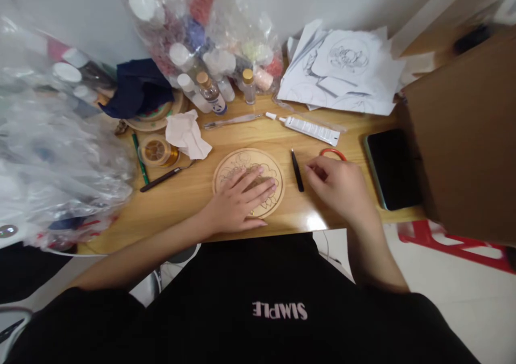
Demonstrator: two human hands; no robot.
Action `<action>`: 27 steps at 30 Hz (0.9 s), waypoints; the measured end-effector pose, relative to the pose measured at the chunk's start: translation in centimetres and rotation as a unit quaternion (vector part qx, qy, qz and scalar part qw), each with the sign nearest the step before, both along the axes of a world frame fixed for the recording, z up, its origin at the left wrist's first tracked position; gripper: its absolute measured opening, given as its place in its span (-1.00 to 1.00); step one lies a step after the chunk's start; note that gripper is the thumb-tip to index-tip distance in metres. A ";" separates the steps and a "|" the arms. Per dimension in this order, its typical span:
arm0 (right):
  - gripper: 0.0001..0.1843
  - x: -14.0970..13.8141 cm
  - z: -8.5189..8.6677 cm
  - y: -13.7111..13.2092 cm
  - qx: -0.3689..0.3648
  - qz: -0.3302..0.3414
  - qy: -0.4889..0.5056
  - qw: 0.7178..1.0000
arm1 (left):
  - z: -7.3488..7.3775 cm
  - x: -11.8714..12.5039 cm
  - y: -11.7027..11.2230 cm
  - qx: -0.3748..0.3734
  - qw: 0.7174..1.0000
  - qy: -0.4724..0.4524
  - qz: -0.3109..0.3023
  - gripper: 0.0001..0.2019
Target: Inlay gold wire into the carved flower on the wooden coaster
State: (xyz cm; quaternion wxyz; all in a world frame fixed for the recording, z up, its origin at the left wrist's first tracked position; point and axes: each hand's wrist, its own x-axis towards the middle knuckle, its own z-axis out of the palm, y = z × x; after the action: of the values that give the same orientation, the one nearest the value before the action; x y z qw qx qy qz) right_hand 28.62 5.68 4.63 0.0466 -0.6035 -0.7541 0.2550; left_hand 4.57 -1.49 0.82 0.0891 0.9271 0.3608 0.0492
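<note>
A round wooden board [229, 157] with a dark line drawing of flower-like shapes lies on the table. My left hand [242, 197] rests flat on it, fingers stretched and slightly apart, covering much of the drawing. My right hand [338, 189] is on the table to the right, its fingers curled in; whatever they hold, if anything, is hidden. An orange loop handle [334, 152] shows just past the knuckles, the rest of it out of sight. Black tweezers [297, 171] lie between the board and my right hand.
Behind the board lie a white tube [312, 129] and a slim clear-handled tool [234, 121]. Gold wire spools [157, 151], crumpled tissue [188, 134] and a hooked tool [161, 179] are left. Bottles [212, 92], paper drawings [342, 68], a phone [393, 168] and a cardboard box [463, 138] surround them.
</note>
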 end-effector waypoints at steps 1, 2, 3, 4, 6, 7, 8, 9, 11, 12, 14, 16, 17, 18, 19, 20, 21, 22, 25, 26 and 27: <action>-0.78 0.0 0.0 0.0 -0.005 0.001 0.002 1.000 | 0.0 0.0 0.0 -0.001 1.000 0.001 -0.001 -0.34; -0.78 -0.1 0.1 -0.1 -0.009 0.001 0.004 1.000 | 0.0 0.0 0.1 -0.004 1.000 0.001 -0.001 -0.34; -0.78 -0.1 0.2 0.0 -0.013 0.003 0.007 1.000 | 0.0 0.0 0.1 -0.008 1.000 0.000 -0.001 -0.34; -0.78 -0.2 0.3 0.0 -0.017 0.007 0.008 1.000 | 0.0 0.0 0.1 -0.013 1.000 -0.003 -0.001 -0.33; -0.77 -0.3 0.4 0.0 -0.024 0.018 0.011 0.999 | 0.0 0.0 0.1 -0.024 1.000 -0.006 -0.001 -0.31; -0.77 -0.4 0.5 0.0 -0.024 0.025 0.014 0.999 | 0.0 -0.1 0.2 -0.029 1.000 -0.005 -0.001 -0.31; -0.77 -0.5 0.5 -0.1 -0.023 0.031 0.018 0.999 | 0.0 -0.1 0.2 -0.035 0.999 -0.005 -0.002 -0.31; -0.77 -0.6 0.6 -0.1 -0.020 0.036 0.023 0.999 | 0.1 -0.1 0.2 -0.040 0.999 -0.005 -0.002 -0.31; -0.77 -0.8 0.6 -0.2 -0.019 0.042 0.032 0.998 | 0.1 0.0 0.2 -0.050 0.999 -0.007 0.000 -0.30; -0.77 -0.9 0.6 -0.3 -0.021 0.044 0.032 0.998 | 0.1 0.0 0.3 -0.055 0.998 -0.011 0.000 -0.30; -0.77 -1.0 0.7 -0.5 -0.026 0.044 0.034 0.998 | 0.2 0.0 0.3 -0.063 0.998 -0.016 0.003 -0.30; -0.78 -1.0 0.7 -0.5 -0.025 0.039 0.051 0.998 | 0.1 0.0 0.3 -0.069 0.997 -0.019 0.005 -0.32; -0.79 -1.0 0.8 -0.5 -0.020 0.032 0.068 0.997 | 0.1 -0.1 0.3 -0.072 0.997 -0.019 0.006 -0.32; -0.79 -0.9 0.8 -0.5 -0.012 0.023 0.086 0.996 | 0.0 -0.1 0.2 -0.074 0.997 -0.019 0.007 -0.31; -0.79 -0.8 0.9 -0.5 -0.001 0.011 0.104 0.994 | 0.0 -0.1 0.2 -0.076 0.997 -0.020 0.006 -0.29; -0.79 -0.8 1.0 -0.5 0.012 -0.001 0.121 0.993 | 0.0 -0.1 0.2 -0.079 0.997 -0.021 0.006 -0.27; -0.80 -0.7 1.1 -0.5 0.028 -0.011 0.135 0.990 | -0.1 -0.2 0.2 -0.082 0.996 -0.024 0.006 -0.24; -0.80 -0.6 1.2 -0.5 0.044 -0.019 0.149 0.988 | 0.0 -0.2 0.2 -0.086 0.996 -0.028 0.007 -0.22; -0.81 -0.5 2.0 -0.9 0.087 -0.019 0.214 0.973 | 0.1 -0.3 0.3 -0.103 0.994 -0.042 0.012 -0.19; -0.80 -0.4 2.4 -1.1 0.099 -0.010 0.247 0.964 | 0.2 -0.3 0.4 -0.111 0.993 -0.045 0.014 -0.19; -0.78 -0.3 2.9 -1.4 0.109 0.009 0.282 0.953 | 0.3 -0.4 0.5 -0.118 0.992 -0.048 0.015 -0.20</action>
State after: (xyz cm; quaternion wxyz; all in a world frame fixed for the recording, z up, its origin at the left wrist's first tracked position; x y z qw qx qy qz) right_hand 28.33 4.30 7.49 0.3202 -0.4919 -0.7386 0.3316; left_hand 4.21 -1.04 1.11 0.2147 0.9009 0.3735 0.0520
